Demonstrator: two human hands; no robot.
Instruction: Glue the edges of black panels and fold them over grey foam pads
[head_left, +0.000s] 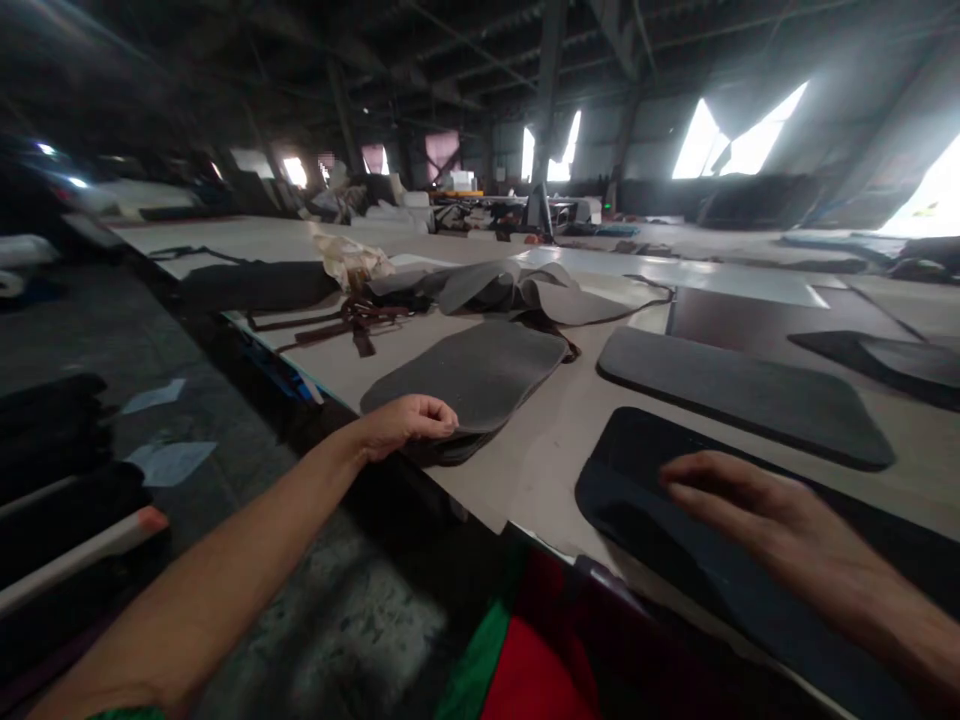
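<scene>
Left fingers point(442, 410) seemingly at mat edge point(481, 424)

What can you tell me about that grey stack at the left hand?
The grey stack lies on the pale table, close to the edge: thin sheets with rounded corners, matte, perhaps felt or foam, with darker layers showing underneath. The left hand is at its near edge, seemingly pinching it.
</scene>
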